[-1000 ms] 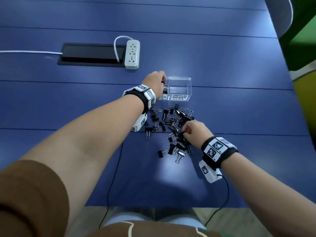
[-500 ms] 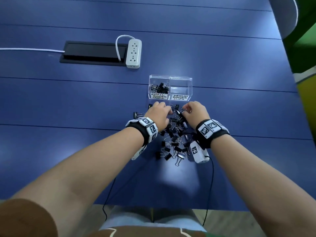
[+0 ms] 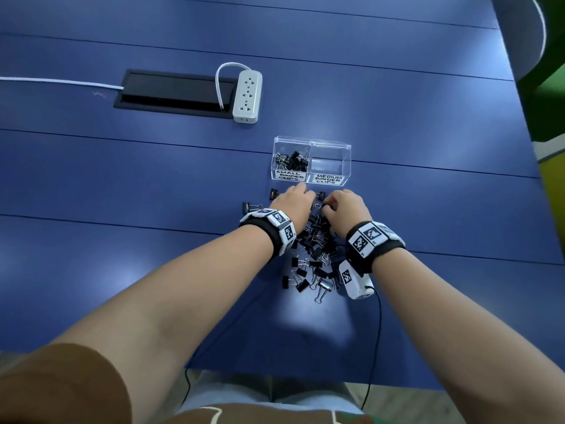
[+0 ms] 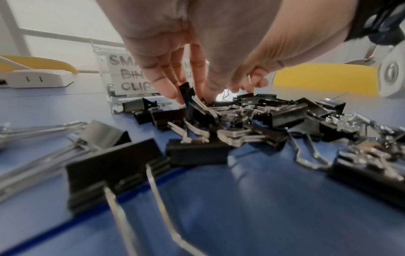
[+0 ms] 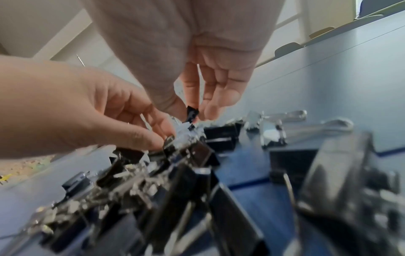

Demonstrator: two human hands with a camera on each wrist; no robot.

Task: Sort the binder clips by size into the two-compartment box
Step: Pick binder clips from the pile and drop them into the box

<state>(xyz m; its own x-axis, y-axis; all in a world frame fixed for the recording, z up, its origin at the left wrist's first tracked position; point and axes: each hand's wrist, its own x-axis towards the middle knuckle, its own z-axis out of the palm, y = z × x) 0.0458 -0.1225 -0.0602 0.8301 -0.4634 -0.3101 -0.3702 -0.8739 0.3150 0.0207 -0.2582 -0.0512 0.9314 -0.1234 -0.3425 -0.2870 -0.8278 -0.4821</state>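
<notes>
A clear two-compartment box [image 3: 311,142] stands on the blue table; its left half, labelled small, holds several black clips [image 3: 292,160], and its right half, labelled medium, looks empty. A pile of black binder clips [image 3: 315,255] lies just in front of it. Both hands work at the pile's far end. My left hand [image 3: 301,195] reaches down and pinches an upright black clip [image 4: 186,92] between thumb and fingers. My right hand [image 3: 328,205] pinches a small black clip [image 5: 192,112] just above the pile, with my left hand's fingers [image 5: 151,138] close beside it.
A white power strip [image 3: 247,97] and a black cable hatch [image 3: 174,93] lie at the back left. Single clips [image 3: 251,206] sit left of the pile. A thin black cable [image 3: 377,332] runs from my right wrist off the near table edge.
My left hand came back from the box's small compartment to the pile. My right hand moved forward to the pile's far end, beside the left hand.
</notes>
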